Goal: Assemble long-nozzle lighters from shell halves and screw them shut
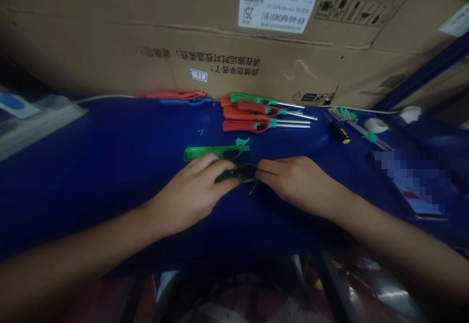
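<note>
Both my hands meet at the middle of a blue table point(110, 166). My left hand point(194, 191) and my right hand point(293, 181) pinch a dark green lighter shell point(240, 172) between their fingertips; a thin wire pokes out under it. Just beyond my left fingers lies a second, bright green lighter half point(214, 152) with a teal trigger piece point(242, 141) at its right end.
Several assembled red and green long-nosed lighters point(262, 114) lie in a row farther back, with a red and a blue handle point(179, 96) to their left. A black-and-yellow screwdriver point(339, 132) and small parts lie at right. Cardboard boxes point(220, 34) wall off the back.
</note>
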The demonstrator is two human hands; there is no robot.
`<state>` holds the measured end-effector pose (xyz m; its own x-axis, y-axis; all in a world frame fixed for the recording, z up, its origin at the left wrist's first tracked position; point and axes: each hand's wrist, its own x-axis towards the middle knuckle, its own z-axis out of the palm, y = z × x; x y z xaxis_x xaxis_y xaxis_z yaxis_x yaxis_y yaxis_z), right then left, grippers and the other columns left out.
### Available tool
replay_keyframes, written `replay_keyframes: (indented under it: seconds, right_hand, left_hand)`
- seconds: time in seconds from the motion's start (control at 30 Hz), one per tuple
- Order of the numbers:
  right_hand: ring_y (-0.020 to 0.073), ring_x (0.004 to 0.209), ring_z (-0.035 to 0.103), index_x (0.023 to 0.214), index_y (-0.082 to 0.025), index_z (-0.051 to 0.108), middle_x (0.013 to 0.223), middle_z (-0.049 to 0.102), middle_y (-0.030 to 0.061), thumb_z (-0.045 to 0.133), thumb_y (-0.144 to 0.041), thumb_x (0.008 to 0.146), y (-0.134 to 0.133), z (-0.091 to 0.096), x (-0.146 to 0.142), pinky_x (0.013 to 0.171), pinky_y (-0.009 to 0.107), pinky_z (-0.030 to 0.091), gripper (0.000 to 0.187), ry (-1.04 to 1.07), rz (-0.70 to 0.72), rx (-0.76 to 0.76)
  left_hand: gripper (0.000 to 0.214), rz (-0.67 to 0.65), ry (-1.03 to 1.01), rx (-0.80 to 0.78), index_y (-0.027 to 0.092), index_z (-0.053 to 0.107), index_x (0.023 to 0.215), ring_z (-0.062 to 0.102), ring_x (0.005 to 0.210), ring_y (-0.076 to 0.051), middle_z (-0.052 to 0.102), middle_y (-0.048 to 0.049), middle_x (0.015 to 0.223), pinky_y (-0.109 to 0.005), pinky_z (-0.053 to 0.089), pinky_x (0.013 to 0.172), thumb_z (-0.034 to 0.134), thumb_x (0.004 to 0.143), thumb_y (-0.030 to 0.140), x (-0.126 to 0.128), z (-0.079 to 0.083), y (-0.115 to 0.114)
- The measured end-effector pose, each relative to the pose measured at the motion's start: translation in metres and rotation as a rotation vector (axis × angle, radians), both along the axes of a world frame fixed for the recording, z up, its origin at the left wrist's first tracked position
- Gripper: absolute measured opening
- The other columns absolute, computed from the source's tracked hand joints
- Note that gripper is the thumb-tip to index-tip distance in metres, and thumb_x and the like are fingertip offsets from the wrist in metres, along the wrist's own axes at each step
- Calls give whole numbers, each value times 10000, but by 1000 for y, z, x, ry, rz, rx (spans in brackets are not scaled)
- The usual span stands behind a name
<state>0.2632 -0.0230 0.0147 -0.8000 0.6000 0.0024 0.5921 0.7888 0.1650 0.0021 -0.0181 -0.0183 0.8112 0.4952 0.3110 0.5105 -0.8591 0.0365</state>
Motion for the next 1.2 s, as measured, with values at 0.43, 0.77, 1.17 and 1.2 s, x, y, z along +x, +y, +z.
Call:
replay_keyframes:
  seconds: [0.43, 0.77, 1.17, 1.2]
  right_hand:
    - [131, 652, 579, 927, -181, 718, 888, 703, 20, 519, -102, 979, 7, 4, 4, 548, 309, 296, 221, 67, -33, -86]
    - [113, 745, 618, 1038, -190, 727, 994, 677, 37, 602, -216, 967, 20, -10, 9, 677, 240, 446, 146, 507, -115, -341]
    - [73, 655, 551, 917, -170, 720, 901, 637, 13, 652, -155, 907, 19, -16, -1, 627, 215, 440, 71, 702, -97, -505]
    - [75, 658, 551, 916, -169, 713, 900, 633, 13, 645, -150, 912, 20, -16, 0, 628, 215, 441, 71, 705, -87, -513]
  left_hand:
    - [310, 23, -158, -195, 268, 699, 1230, 564, 1120, -236, 643, -65, 1228, -430, 529, 978, 527, 1005, 146, 3, -5, 5]
    - [296, 70, -224, -242, 220, 646, 1272, 653, 1018, -205, 708, -56, 1076, -349, 566, 902, 617, 977, 229, 2, -5, 6]
    - [282, 64, -168, -131, 255, 666, 1271, 699, 959, -172, 718, -41, 1062, -288, 587, 846, 574, 1005, 263, -3, -4, 1]
    - [283, 62, -166, -131, 253, 665, 1273, 701, 960, -171, 719, -41, 1068, -287, 588, 849, 571, 1006, 264, -3, -3, 1]
